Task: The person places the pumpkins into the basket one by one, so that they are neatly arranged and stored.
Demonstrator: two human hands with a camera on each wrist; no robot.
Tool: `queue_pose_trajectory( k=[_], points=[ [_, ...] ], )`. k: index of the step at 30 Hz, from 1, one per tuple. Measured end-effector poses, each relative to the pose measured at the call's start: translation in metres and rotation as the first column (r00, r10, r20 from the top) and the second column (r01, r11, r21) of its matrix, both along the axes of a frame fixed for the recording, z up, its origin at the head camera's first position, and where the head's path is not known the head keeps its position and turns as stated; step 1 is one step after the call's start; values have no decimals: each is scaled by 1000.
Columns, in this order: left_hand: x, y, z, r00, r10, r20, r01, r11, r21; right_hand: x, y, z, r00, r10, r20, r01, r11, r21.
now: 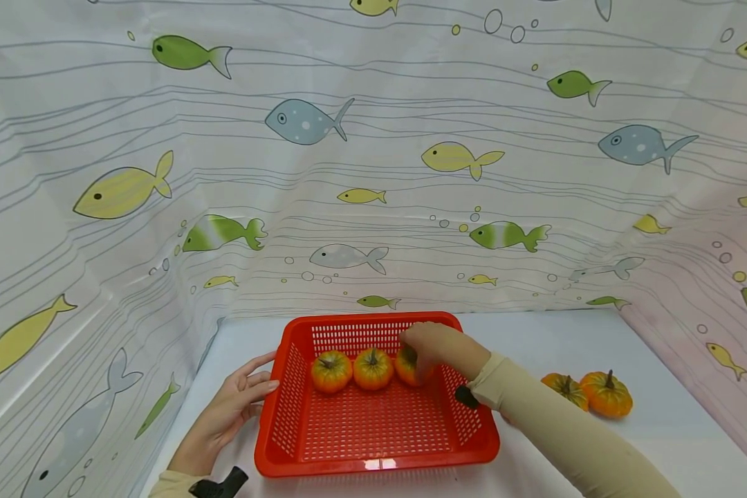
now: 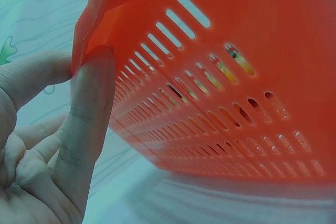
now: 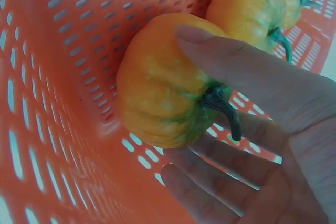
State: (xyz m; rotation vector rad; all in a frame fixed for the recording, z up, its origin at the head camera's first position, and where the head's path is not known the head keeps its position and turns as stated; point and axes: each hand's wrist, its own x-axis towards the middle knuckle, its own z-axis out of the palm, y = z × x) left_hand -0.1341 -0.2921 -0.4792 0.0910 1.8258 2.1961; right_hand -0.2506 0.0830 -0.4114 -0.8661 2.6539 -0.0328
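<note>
head view: fish-print sheet (image 1: 249,83) fills the upper frame and runs down both sides. white desk (image 1: 243,339) below it, lower half of frame. red basket (image 1: 324,469) upright on it at lower centre. right sleeve (image 1: 554,415) reaches in from the lower right corner, across the basket's right rim.

left hand (image 1: 233,401): at the basket's left rim, thumb and finger pinching the lip; left wrist view agrees. judgement: a light, steady pinch is enough to stop the basket sliding; avoid tipping the edge.

right hand (image 1: 436,346): inside the basket, at its upper right, holding the held pumpkin (image 3: 157,82), thumb over one flank, fingers curved round the other side. cannot tell whether the basket floor takes its full weight. advice: let the base settle, spread thumb and fingers, then lift straight up, clear of the right wall.

left pumpkin (image 1: 331,373) and middle pumpkin (image 1: 373,371): in a row along the far wall; held pumpkin lines up to their right. best set close without nudging them. inner desk pumpkin (image 1: 563,387), partly behind the sleeve, and outer desk pumpkin (image 1: 606,397) sit at lower right.

stem (image 3: 226,111): smallest; points towards the palm. avoid snagging it on release.
</note>
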Motion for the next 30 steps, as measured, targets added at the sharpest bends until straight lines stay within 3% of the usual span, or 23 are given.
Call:
queue_pose_trajectory(
  k=[13,22,30],
  points=[
    [1,-1,0,1000,5,-2,-5,1000,-5,0,10,13,997,-4,73,10,996,-87],
    [0,-1,-1,1000,7,4,-7,1000,-13,-2,17,13,995,24,99,-12,992,-124],
    [-1,0,0,1000,5,12,-5,1000,-8,3,29,25,991,58,117,-36,983,-180]
  ],
)
